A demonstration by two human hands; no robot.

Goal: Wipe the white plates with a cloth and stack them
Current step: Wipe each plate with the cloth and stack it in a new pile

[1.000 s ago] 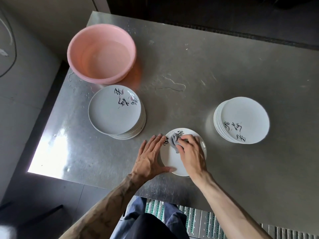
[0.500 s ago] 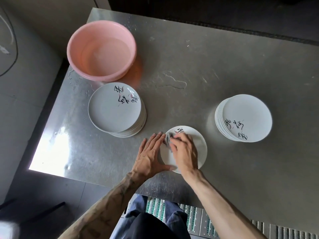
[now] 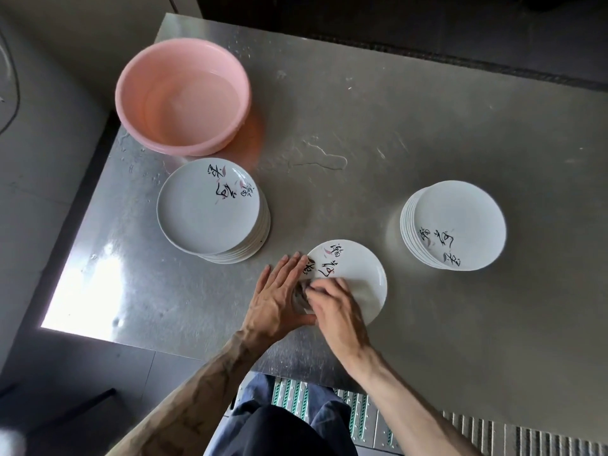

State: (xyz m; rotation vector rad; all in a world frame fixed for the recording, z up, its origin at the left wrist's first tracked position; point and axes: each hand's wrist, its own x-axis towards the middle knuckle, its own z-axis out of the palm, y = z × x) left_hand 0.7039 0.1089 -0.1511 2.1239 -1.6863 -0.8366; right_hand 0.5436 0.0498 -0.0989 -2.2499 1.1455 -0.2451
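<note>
Right hand point(image 3: 335, 311): fingers bunched round a small crumpled grey cloth point(image 3: 300, 296), pressing it onto the near-left edge of the round white ceramic plate point(image 3: 358, 268), which lies flat on the steel table point(image 3: 427, 126). Left hand point(image 3: 278, 301) lies flat, fingers straight against the rim, I'd guess so it doesn't skid. A left stack point(image 3: 210, 205) and right stack point(image 3: 457, 225) of matching plates flank it, with a round pink plastic basin point(image 3: 182, 93) of water behind. Black brush-style characters on the plates, unreadable to me.

cloth point(image 3: 300, 296) dragged nearer (left rim), lettering point(image 3: 329, 267) uncovered
</note>
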